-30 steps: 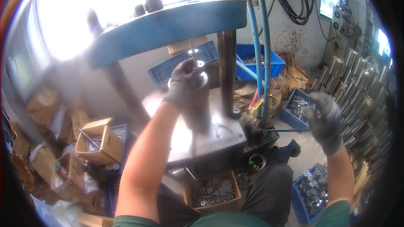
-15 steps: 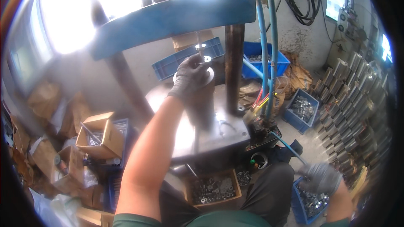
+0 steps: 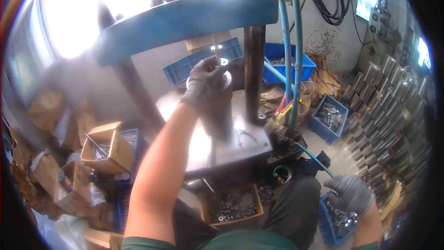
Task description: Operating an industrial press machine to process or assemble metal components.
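My left hand (image 3: pixel 204 83), in a grey glove, rests on top of the round steel die (image 3: pixel 217 111) on the press table and pinches a thin metal pin (image 3: pixel 216 53) that stands upright. The blue press beam (image 3: pixel 185 21) hangs above it. My right hand (image 3: pixel 350 193), also gloved, reaches down into a blue bin of metal parts (image 3: pixel 337 222) at my lower right, fingers curled over the parts. Whether it holds one I cannot tell.
A cardboard box of small metal pieces (image 3: pixel 231 206) sits by my knees. Open cartons (image 3: pixel 104 146) are stacked at the left. Blue crates (image 3: pixel 289 62) and another bin of parts (image 3: pixel 330 115) stand behind the press. Blue hoses (image 3: pixel 291 55) drop beside the column; metal blocks (image 3: pixel 393 106) line the right.
My right hand has dropped from the valve beside the press down into the blue bin at my lower right. My left hand has stayed on the die.
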`<state>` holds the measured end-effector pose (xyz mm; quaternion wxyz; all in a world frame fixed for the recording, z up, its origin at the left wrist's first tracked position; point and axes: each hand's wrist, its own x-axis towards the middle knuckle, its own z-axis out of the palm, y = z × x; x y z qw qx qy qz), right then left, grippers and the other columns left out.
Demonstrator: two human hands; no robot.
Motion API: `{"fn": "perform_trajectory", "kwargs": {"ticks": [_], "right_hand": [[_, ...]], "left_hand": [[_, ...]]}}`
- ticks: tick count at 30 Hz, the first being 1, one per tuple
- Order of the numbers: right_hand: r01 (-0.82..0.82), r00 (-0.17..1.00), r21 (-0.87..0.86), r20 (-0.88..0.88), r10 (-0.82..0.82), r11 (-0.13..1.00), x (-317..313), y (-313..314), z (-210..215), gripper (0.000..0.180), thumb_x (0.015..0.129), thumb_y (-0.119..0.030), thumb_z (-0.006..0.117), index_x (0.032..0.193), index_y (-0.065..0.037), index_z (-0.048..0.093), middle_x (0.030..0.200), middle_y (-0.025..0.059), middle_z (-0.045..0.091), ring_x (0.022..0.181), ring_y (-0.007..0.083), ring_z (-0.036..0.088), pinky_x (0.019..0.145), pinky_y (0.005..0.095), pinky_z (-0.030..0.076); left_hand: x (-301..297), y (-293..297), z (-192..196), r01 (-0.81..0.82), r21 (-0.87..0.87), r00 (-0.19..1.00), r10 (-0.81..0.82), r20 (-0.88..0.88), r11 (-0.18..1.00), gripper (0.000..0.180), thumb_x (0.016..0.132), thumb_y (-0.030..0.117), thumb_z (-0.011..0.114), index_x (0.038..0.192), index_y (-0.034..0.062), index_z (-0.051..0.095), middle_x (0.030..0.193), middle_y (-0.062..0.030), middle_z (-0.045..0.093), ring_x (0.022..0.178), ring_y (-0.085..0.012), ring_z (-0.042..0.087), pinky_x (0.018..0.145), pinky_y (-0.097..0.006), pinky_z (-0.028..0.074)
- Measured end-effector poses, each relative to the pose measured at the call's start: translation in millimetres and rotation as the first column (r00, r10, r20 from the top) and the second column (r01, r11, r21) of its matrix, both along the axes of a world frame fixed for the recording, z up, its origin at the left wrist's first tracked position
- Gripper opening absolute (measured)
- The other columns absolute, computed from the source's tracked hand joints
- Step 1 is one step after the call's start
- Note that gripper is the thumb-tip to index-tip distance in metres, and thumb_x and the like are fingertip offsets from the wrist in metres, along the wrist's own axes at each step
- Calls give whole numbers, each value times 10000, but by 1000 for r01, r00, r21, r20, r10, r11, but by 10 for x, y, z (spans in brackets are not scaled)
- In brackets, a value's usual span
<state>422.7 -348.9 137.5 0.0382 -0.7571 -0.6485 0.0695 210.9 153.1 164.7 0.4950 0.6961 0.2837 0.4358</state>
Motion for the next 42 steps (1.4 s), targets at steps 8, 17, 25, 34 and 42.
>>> {"fn": "perform_trajectory", "kwargs": {"ticks": [8, 17, 25, 34, 42], "right_hand": [[38, 998, -153, -49, -46, 988, -66, -27, 61, 289, 883, -274, 681, 1087, -99, 789, 940, 164, 757, 868, 382, 739, 793, 497, 591], [10, 999, 86, -42, -6, 996, -18, -74, -40, 288, 902, -253, 651, 1112, -102, 780, 964, 119, 763, 887, 373, 727, 811, 484, 591], [-35, 999, 60, -8, 36, 998, -54, -7, 68, 288, 812, -30, 730, 1099, -42, 753, 945, 189, 742, 881, 382, 730, 778, 459, 589], [-205, 936, 707, 344, -76, 677, 307, 687, 330, 332, 882, -12, 722, 1200, -77, 653, 992, 174, 702, 889, 420, 687, 776, 493, 558], [-213, 956, 828, 285, -63, 518, 707, 1883, 895, 188, 996, -191, 682, 1114, -57, 740, 998, 169, 748, 911, 391, 734, 813, 457, 586]], "left_hand": [[35, 99, -46, -29, -15, 1000, 29, -5, 999, 401, 937, 313, 817, 1289, 133, 748, 1081, -32, 753, 994, -143, 697, 920, -311, 568], [87, 212, -105, 11, -38, 999, -10, 41, 999, 491, 899, 302, 853, 1331, 107, 726, 1120, -43, 739, 992, -139, 694, 899, -308, 582], [96, 305, -116, 6, -32, 1000, -5, 10, 999, 541, 902, 300, 851, 1372, 81, 695, 1144, -59, 746, 981, -140, 704, 902, -301, 584], [-8, 40, 69, 112, -63, 993, -110, 47, 992, 478, 930, 215, 837, 1348, 58, 665, 1118, -29, 713, 963, -110, 675, 871, -266, 566], [-129, -1, 75, 186, 45, 981, -188, 41, 982, 493, 968, 96, 791, 1424, 79, 606, 1133, -6, 670, 938, -84, 661, 758, -221, 578]]}}
